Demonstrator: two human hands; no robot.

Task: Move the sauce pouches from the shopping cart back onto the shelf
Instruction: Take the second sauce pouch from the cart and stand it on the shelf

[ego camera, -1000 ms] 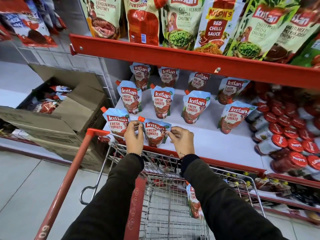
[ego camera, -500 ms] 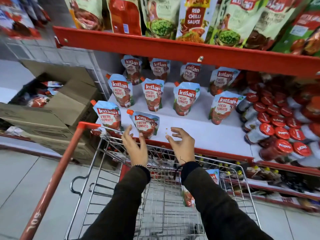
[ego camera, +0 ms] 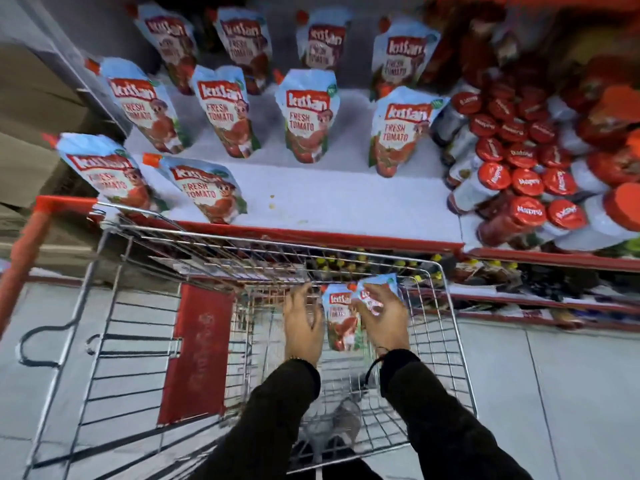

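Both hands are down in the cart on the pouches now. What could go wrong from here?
The right hand seems to hold two pouches at once, while the left hand looks open, so one could slip. The front-row pouch leans at the shelf edge; a bump might topple it into the cart.

Single head-worn wide-angle view, no second camera to share anything with. It looks steeply down and forward from above the silver wire shopping cart, which fills the lower frame close to the lens, dark sleeves entering from the bottom edge. The white shelf with red front lip sits just beyond, across the upper half. Edges bend from lens distortion; the frame is motion-blurred, worst at the right.
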